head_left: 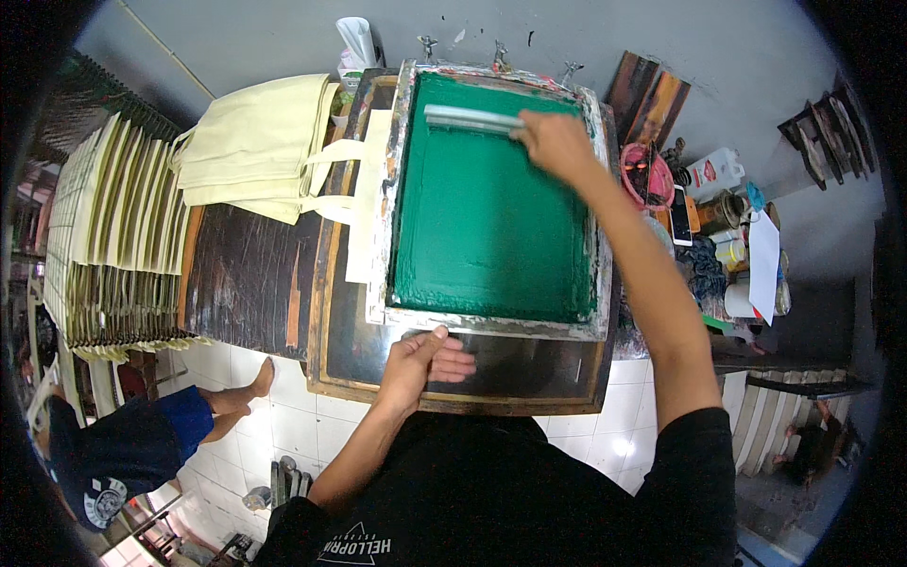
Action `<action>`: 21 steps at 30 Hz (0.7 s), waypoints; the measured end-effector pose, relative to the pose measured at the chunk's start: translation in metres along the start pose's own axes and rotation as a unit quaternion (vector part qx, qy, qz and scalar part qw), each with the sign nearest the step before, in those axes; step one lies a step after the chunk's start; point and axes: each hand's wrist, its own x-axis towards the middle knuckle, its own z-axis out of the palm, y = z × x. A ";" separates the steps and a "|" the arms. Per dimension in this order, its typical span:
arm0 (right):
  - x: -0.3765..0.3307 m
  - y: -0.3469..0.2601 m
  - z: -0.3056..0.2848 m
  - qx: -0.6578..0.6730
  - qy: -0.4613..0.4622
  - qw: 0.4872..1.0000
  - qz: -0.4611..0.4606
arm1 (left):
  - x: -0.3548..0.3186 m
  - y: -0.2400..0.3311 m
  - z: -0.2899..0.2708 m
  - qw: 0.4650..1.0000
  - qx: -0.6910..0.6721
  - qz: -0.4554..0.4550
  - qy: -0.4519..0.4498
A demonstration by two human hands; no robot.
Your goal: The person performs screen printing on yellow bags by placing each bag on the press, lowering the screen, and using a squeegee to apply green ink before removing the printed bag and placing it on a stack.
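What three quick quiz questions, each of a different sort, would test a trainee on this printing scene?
1. True or false: the right hand grips the squeegee at the far end of the green screen.
2. Where does the left hand rest? A) on the stack of cream bags B) on the near edge of the screen frame C) on the phone
3. Fill in: the cream bags lie to the person's ____ of the frame.

Key: 1 true; 2 B; 3 left.
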 end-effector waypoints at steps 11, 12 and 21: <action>0.060 0.046 -0.019 0.019 -0.020 0.994 0.102 | 0.084 0.183 0.011 0.808 0.442 0.383 0.076; 0.061 0.036 -0.015 -0.005 0.007 0.995 0.103 | 0.111 0.206 0.013 0.739 0.465 0.475 0.110; 0.036 0.013 -0.001 -0.057 0.030 0.990 0.124 | 0.209 0.285 0.029 0.600 0.628 0.483 0.112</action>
